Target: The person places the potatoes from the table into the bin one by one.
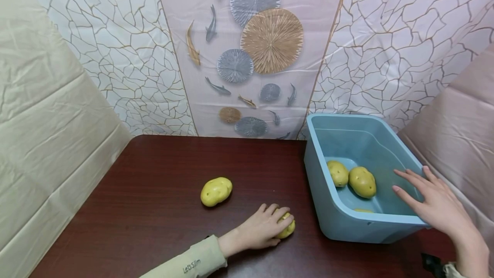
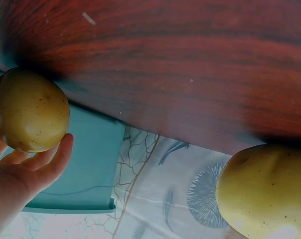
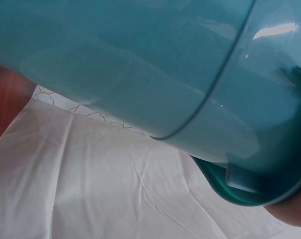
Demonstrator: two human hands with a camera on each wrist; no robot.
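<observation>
On the brown tabletop my left hand (image 1: pixel 257 229) grips a yellow potato (image 1: pixel 287 228), fingers over its top and thumb at the near side. The left wrist view shows this potato (image 2: pixel 33 110) between the fingers and the palm. Farther back and to the left lies another potato (image 1: pixel 216 191). A blue plastic bin (image 1: pixel 319 200) stands at the right, with potatoes (image 1: pixel 362 182) on its floor; one is mostly hidden behind the front wall. My right hand (image 1: pixel 440 203) lies over the bin's near right corner, fingers spread above the inside, holding no potato.
The dark wooden table (image 1: pixel 162 170) ends at a patterned cloth backdrop (image 1: pixel 135 55). Pale fabric (image 1: pixel 46 140) hangs along the left side, and more fabric (image 1: pixel 455 110) drapes close to the bin's right wall.
</observation>
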